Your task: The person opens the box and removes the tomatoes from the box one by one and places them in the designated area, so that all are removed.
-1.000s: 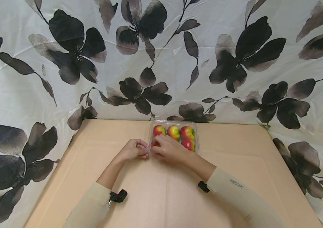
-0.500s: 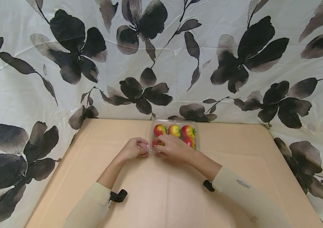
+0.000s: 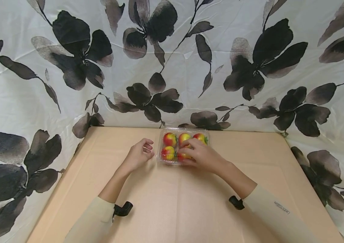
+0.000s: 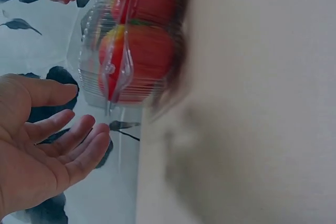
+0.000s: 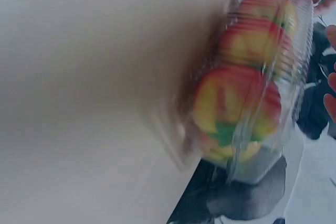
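A clear plastic clamshell box (image 3: 172, 163) holds several red-and-yellow fruits (image 3: 168, 153) in two rows, some with green leaves. In both wrist views its lid lies over the fruits. My left hand (image 3: 140, 153) is off the box's left side, palm turned inward, fingers loosely bent around nothing; the left wrist view shows this hand (image 4: 52, 148) apart from the ribbed plastic. My right hand (image 3: 204, 157) hovers across the box's front right part, hiding some fruits, its fingers spread. Only right fingertips (image 5: 332, 80) show at the edge of the right wrist view.
The box stands near the back edge of a tan cardboard-like tabletop (image 3: 178, 202). Behind and beside it hangs a white cloth (image 3: 190, 64) with dark flowers. A black wrist strap piece (image 3: 123, 209) sits at the left sleeve, another (image 3: 236, 203) at the right.
My left hand has let go of the box's front left corner and drawn back to the left. My right hand has moved right along the front edge, uncovering the front left fruit.
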Available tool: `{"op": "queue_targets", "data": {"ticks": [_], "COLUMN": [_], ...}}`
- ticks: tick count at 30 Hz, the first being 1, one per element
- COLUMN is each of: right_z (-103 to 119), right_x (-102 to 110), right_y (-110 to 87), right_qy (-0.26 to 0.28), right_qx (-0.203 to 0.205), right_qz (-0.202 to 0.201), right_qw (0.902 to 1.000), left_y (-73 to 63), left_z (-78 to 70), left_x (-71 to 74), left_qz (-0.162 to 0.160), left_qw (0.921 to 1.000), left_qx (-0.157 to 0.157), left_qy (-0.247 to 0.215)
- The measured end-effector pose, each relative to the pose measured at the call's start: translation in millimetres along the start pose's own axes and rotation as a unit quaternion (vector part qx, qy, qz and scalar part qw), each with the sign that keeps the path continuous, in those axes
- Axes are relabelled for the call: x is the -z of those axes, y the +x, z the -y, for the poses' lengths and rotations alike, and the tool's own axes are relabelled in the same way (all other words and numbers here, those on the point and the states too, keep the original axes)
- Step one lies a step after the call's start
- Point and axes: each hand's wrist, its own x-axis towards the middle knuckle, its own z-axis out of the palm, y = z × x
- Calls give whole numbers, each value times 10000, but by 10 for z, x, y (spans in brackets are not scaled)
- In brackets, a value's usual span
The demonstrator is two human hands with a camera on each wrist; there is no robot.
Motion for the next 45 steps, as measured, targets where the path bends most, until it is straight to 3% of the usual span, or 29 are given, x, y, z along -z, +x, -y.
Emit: {"op": "queue_targets", "data": {"ticks": [5,8,13,17,21,26,31,36,45], "right_z": [-21,-16,8,-11,-65,-110,-142,-209,-369], "right_x": [104,155,242,299,314,303,285,262,106], "right_y": [-137,-225,-354,-451,-574,-748,-915,-1028,-1218], "right_qy": [-37,192,911,1226,1277,1376,1522,1941,2831], "right_qx": [-237,-782,-1889,-2219,-2232,-2293,-2551,-2900,-3507], "right_qz": [-191,-121,93,0,-191,-312,-421,-397,-257], "right_qw": [9995,9967,9777,9673,9662,9631,9539,9363,8923], "left_y": [-24,-44,-72,-65,-57,-67,-95,-99,-22], "left_z": [-138,-241,-370,-440,-537,-669,-739,-772,-869], "left_x": [28,31,-1,-52,-103,-176,-272,-405,-694], "left_qz": [-90,-73,72,164,271,354,526,674,989], "left_qw": [9986,9973,9938,9867,9769,9592,9436,9295,9016], "left_qx": [-433,-656,-1058,-1553,-2030,-2589,-2811,-3035,-3454], "left_qy": [294,326,325,462,607,1077,1667,1984,2410]}}
